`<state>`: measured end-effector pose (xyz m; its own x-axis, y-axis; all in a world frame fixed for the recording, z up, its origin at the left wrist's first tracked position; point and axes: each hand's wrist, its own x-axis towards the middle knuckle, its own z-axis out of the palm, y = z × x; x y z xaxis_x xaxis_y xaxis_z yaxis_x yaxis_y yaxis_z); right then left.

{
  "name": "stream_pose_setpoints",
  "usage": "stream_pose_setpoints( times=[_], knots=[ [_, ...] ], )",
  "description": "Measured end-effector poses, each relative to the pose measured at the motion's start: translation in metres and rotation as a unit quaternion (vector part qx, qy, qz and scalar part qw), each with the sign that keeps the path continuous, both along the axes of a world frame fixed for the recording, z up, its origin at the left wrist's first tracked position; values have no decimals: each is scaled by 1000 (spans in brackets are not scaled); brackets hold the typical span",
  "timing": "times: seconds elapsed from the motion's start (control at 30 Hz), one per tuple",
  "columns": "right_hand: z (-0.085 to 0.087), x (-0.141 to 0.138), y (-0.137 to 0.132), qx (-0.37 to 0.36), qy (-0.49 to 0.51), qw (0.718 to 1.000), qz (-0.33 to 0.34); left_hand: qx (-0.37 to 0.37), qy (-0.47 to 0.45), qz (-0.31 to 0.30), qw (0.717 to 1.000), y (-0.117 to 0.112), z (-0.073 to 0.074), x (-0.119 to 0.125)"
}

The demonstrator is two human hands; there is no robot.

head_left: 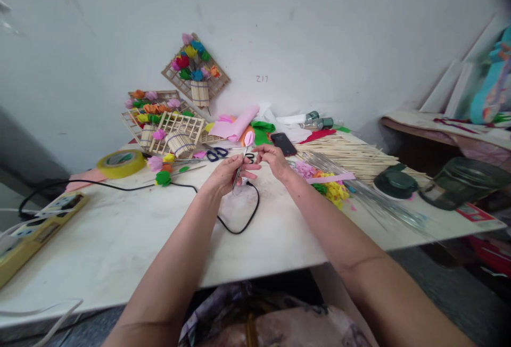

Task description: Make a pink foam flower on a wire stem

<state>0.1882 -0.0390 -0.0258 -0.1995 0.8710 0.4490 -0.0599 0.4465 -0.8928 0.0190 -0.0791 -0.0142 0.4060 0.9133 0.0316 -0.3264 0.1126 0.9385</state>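
Note:
In the head view my left hand (230, 173) pinches the thin stem of a pink paper flower (249, 139) between thumb and fingers, with the bud pointing up and away from me. The stem slants down past my palm. Close by on the right, my right hand (272, 158) has its fingertips drawn together just beside the stem. Whatever lies in that pinch, if anything, is too small to make out. Behind my left hand lie dark-handled scissors (216, 154). A black phone (283, 144) rests just beyond my right hand.
Wooden lattices with paper flowers (179, 139) stand at the back left, beside yellow tape (122, 164). A power strip (42, 224) sits left; a black cable (255, 206) loops below my hands. Bamboo sticks (347, 153), wires (367, 192), yellow paper pieces (337, 192) and a dark jar (463, 182) lie right.

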Motion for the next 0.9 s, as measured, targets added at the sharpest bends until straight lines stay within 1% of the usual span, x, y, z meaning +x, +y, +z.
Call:
stream_pose_setpoints(
  times=[0.07,0.13,0.2,0.3,0.4,0.6,0.67,0.8,0.9],
  knots=[
    [-1,-1,0,-21,9,1000,21,-1,-10,2,1000,-1,0,-2],
    [-1,-2,0,-47,23,998,28,-6,-14,5,1000,-2,0,-3],
    [-1,-4,1,-59,41,997,12,-19,-11,9,1000,-2,0,-4],
    [-2,-6,2,-45,52,997,-24,-39,-13,10,999,-4,0,-6],
    [-2,-8,2,-42,46,997,-39,-52,-27,1,998,-5,-1,-7],
    [-2,-13,-1,-85,82,993,2,-59,-26,-27,998,-7,-1,-5],
    [-2,-15,0,-87,85,993,2,-63,-23,-32,997,-6,-1,-5],
    [-4,-15,0,-86,87,992,-1,-62,-33,-27,997,-6,0,-6],
    [-8,-16,0,-91,86,992,28,-47,-47,-22,998,-4,-2,-8]
  ],
)
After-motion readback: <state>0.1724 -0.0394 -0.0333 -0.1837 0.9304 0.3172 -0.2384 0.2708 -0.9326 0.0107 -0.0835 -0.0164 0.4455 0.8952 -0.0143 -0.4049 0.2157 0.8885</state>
